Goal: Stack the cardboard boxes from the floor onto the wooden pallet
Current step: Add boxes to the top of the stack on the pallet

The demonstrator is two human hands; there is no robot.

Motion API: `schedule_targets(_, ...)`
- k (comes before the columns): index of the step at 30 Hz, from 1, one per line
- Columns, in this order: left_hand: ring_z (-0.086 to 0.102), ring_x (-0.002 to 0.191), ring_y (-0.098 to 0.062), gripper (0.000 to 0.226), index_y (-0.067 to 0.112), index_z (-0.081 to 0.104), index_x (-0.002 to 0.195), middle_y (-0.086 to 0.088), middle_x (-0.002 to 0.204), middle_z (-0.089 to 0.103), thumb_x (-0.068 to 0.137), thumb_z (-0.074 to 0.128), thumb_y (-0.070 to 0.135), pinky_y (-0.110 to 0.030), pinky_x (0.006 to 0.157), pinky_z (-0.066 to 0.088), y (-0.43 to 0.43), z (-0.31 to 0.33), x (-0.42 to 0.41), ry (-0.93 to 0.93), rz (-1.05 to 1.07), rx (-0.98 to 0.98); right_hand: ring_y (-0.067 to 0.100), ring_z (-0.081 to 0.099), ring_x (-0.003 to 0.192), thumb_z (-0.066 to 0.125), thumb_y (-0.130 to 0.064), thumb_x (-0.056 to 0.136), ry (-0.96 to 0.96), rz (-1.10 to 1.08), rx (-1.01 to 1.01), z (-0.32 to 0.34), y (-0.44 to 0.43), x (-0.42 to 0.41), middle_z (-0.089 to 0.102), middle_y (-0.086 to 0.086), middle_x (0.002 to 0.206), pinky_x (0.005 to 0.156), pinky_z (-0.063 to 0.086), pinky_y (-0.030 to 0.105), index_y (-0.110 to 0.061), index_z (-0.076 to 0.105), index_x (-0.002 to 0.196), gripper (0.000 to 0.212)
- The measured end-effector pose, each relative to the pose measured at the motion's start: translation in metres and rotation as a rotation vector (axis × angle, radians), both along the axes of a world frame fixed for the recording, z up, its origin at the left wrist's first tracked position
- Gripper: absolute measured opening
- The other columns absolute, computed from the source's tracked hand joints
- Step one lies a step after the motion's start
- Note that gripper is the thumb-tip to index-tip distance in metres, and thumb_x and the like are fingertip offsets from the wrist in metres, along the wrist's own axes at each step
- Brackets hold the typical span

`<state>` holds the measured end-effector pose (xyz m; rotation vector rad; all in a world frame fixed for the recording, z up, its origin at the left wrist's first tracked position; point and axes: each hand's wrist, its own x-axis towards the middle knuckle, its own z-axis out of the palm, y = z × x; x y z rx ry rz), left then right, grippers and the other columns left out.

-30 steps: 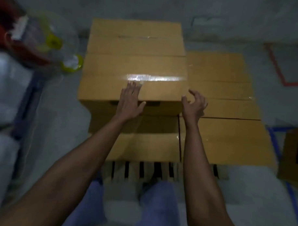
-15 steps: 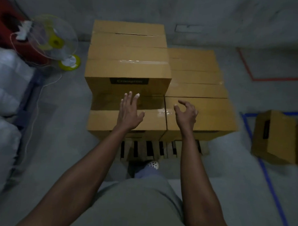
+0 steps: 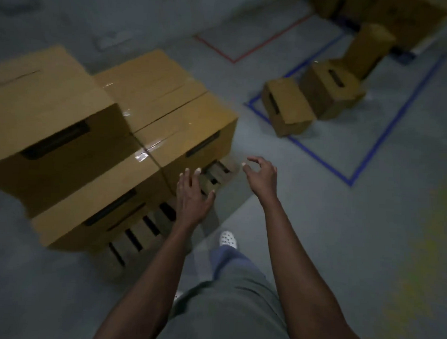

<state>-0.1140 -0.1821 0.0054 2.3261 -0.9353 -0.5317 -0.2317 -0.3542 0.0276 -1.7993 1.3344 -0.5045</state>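
Several cardboard boxes (image 3: 168, 121) are stacked on the wooden pallet (image 3: 144, 232) at the left, with a higher box (image 3: 44, 107) on the far left. More cardboard boxes lie on the floor at the upper right: a small one (image 3: 285, 105), another (image 3: 331, 87) behind it and a tall one (image 3: 368, 47). My left hand (image 3: 191, 193) hovers with straight fingers by the pallet's corner, holding nothing. My right hand (image 3: 262, 175) is in the air to its right, fingers loosely curled and empty.
Blue tape (image 3: 370, 154) marks a rectangle on the grey floor around the loose boxes. Red tape (image 3: 247, 51) marks another area behind. More boxes (image 3: 410, 21) stand at the top right. My foot in a white shoe (image 3: 229, 239) is beside the pallet.
Both hands have come off the stacked boxes and hold nothing. My view has swung right, away from the pallet, bringing the floor boxes in the blue rectangle into sight.
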Motion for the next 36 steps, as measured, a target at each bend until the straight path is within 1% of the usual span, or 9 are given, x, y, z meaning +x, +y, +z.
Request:
schedule_targets(4, 0.003, 0.156, -0.030, 0.080, 0.020, 0.022, 0.160, -0.013, 0.169, 0.007, 0.095, 0.055, 0.053, -0.046, 0.125, 0.011, -0.063, -0.008, -0.054, -0.010, -0.152, 0.034, 0.024, 0.057, 0.121, 0.071, -0.040, 0.085, -0.064, -0.149, 0.039, -0.014, -0.057, -0.075, 0.068, 0.002, 0.120, 0.101, 0.048, 0.043, -0.033, 0.070, 0.108, 0.023)
schedule_targets(8, 0.012, 0.154, -0.035, 0.088, 0.013, 0.028, 0.158, -0.017, 0.166, 0.017, 0.084, 0.045, 0.057, -0.045, 0.123, 0.014, -0.165, -0.018, -0.101, -0.025, -0.203, 0.054, 0.020, 0.061, 0.118, 0.074, -0.032, 0.086, -0.054, -0.185, 0.081, -0.025, -0.131, -0.143, 0.070, 0.000, 0.119, 0.101, 0.049, 0.037, -0.027, 0.073, 0.110, 0.024)
schedule_targets(12, 0.018, 0.152, -0.039, 0.085, 0.006, 0.029, 0.156, -0.023, 0.163, 0.024, 0.088, 0.054, 0.052, -0.047, 0.122, 0.016, -0.288, -0.020, -0.165, -0.002, -0.295, 0.043, 0.016, 0.060, 0.117, 0.072, -0.028, 0.088, -0.022, -0.229, 0.076, -0.020, -0.220, -0.203, 0.069, -0.002, 0.122, 0.100, 0.048, 0.032, -0.026, 0.072, 0.113, 0.025)
schedule_targets(14, 0.018, 0.152, -0.038, 0.081, 0.008, 0.029, 0.155, -0.021, 0.163, 0.023, 0.092, 0.062, 0.046, -0.046, 0.123, 0.017, -0.338, -0.015, -0.198, -0.001, -0.350, 0.039, 0.016, 0.061, 0.115, 0.071, -0.027, 0.089, -0.034, -0.278, 0.063, -0.013, -0.260, -0.225, 0.069, -0.001, 0.122, 0.101, 0.048, 0.032, -0.023, 0.072, 0.114, 0.026)
schedule_targets(17, 0.015, 0.153, -0.034, 0.081, 0.013, 0.026, 0.157, -0.016, 0.165, 0.020, 0.093, 0.062, 0.046, -0.044, 0.122, 0.015, -0.401, -0.007, -0.223, -0.039, -0.428, 0.049, 0.016, 0.063, 0.112, 0.070, -0.026, 0.090, -0.080, -0.347, 0.089, -0.007, -0.312, -0.241, 0.070, 0.001, 0.120, 0.099, 0.048, 0.030, -0.021, 0.073, 0.115, 0.025)
schedule_targets(24, 0.015, 0.153, -0.035, 0.085, 0.015, 0.025, 0.157, -0.015, 0.166, 0.017, 0.090, 0.066, 0.048, -0.046, 0.123, 0.016, -0.550, -0.042, -0.185, 0.011, -0.377, 0.090, 0.012, 0.061, 0.108, 0.071, -0.028, 0.091, -0.066, -0.344, 0.158, -0.037, -0.435, -0.233, 0.069, -0.002, 0.117, 0.094, 0.045, 0.026, -0.025, 0.072, 0.113, 0.022)
schedule_targets(29, 0.021, 0.150, -0.036, 0.088, 0.012, 0.028, 0.157, -0.019, 0.163, 0.024, 0.088, 0.071, 0.045, -0.047, 0.119, 0.022, -0.693, -0.073, -0.149, 0.085, -0.376, 0.095, 0.017, 0.065, 0.109, 0.072, -0.023, 0.090, -0.018, -0.342, 0.156, -0.069, -0.566, -0.202, 0.072, 0.001, 0.114, 0.097, 0.050, 0.032, -0.021, 0.073, 0.109, 0.020)
schedule_targets(32, 0.026, 0.147, -0.037, 0.088, 0.011, 0.027, 0.157, -0.020, 0.160, 0.029, 0.088, 0.071, 0.042, -0.046, 0.116, 0.027, -0.777, -0.070, -0.121, 0.117, -0.379, 0.109, 0.017, 0.066, 0.107, 0.071, -0.022, 0.090, 0.025, -0.343, 0.148, -0.061, -0.652, -0.171, 0.073, 0.001, 0.112, 0.095, 0.050, 0.029, -0.017, 0.074, 0.110, 0.021)
schedule_targets(36, 0.024, 0.149, -0.037, 0.088, 0.012, 0.026, 0.158, -0.019, 0.164, 0.022, 0.088, 0.071, 0.044, -0.050, 0.116, 0.027, -0.874, -0.057, -0.083, 0.141, -0.377, 0.148, 0.015, 0.063, 0.108, 0.069, -0.025, 0.092, 0.024, -0.300, 0.125, -0.037, -0.747, -0.131, 0.072, 0.001, 0.117, 0.090, 0.047, 0.025, -0.016, 0.073, 0.114, 0.024)
